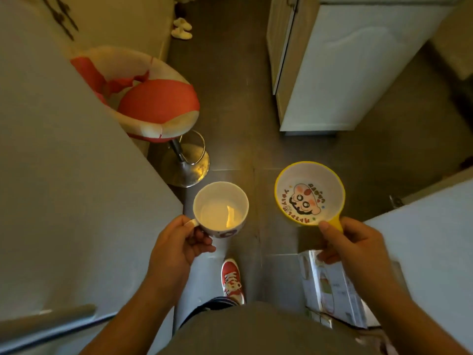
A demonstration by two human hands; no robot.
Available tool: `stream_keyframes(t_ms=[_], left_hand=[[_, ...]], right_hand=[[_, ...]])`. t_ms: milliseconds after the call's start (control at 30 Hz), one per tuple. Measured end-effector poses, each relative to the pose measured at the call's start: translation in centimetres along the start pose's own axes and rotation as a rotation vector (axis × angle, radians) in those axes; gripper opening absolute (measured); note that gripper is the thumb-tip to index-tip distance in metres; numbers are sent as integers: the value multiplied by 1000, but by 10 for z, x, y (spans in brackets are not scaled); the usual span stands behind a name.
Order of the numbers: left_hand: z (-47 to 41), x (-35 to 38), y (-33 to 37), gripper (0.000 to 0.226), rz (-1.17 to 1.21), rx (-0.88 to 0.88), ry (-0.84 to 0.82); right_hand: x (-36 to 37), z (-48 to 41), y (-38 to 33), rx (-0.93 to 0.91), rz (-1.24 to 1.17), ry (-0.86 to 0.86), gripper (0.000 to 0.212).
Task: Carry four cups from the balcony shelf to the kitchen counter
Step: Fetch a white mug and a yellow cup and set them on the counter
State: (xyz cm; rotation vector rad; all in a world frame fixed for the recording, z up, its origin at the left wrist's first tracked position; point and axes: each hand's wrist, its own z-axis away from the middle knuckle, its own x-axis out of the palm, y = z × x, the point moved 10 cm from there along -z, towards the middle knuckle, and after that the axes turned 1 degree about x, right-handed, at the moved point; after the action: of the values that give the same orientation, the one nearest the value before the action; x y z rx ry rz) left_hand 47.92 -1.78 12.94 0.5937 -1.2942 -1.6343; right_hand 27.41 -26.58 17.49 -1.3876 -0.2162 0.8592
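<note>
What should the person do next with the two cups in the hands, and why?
Probably keep walking straight ahead along the dark tiled floor, holding both cups level. The left hand has the white ceramic mug by its handle, the right hand has the yellow-rimmed cartoon cup, both upright in mid-air. The red and white bar stool narrows the passage on the left, so stay centred.

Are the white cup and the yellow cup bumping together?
Apart. The head view shows dark floor between the white cup, in the left hand, and the yellow cup, in the right hand.
</note>
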Motion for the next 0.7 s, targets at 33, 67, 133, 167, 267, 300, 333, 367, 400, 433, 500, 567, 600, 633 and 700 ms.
stream_keyframes(t_ms=[33,67,133,167,267,300,333,367,400,433,500,567,600,633,700], left_hand=[[-19,9,6,51,-8,-1,-15],[-37,20,12,49,-17,1,-35],[-70,44,22,44,-29,-7,-80],[-86,57,27,41,-34,-17,-102],[-129,100,35,35,-41,-50,-180],[-143,115,36,35,-44,-62,-204],[-157,131,37,37,-45,-74,-227],[-170,148,37,41,-49,-83,-253],[-183,167,38,47,-57,-89,-285],[-197,186,38,53,-69,-90,-321],[-223,225,39,56,-93,-85,-383],[-250,261,39,54,-116,-93,-417],[-263,277,39,54,-123,-100,-425],[-277,293,40,55,-126,-108,-431],[-299,317,41,53,-125,-128,-431]], right_hand=[[-5,-10,-1,8,0,24,20],[-12,-19,-1,18,1,53,22],[-27,-35,4,48,12,117,24],[-35,-42,7,64,17,147,22],[-58,-61,22,134,7,221,21],[-65,-67,28,160,0,240,22],[-73,-73,34,187,-8,257,22],[-80,-79,41,217,-19,274,22],[-87,-86,49,250,-30,293,22],[-95,-94,56,278,-41,311,22],[-109,-112,68,315,-62,348,22],[-124,-136,75,344,-69,381,21],[-132,-149,77,356,-65,395,21],[-141,-163,79,365,-62,406,22],[-156,-190,78,376,-69,423,21]])
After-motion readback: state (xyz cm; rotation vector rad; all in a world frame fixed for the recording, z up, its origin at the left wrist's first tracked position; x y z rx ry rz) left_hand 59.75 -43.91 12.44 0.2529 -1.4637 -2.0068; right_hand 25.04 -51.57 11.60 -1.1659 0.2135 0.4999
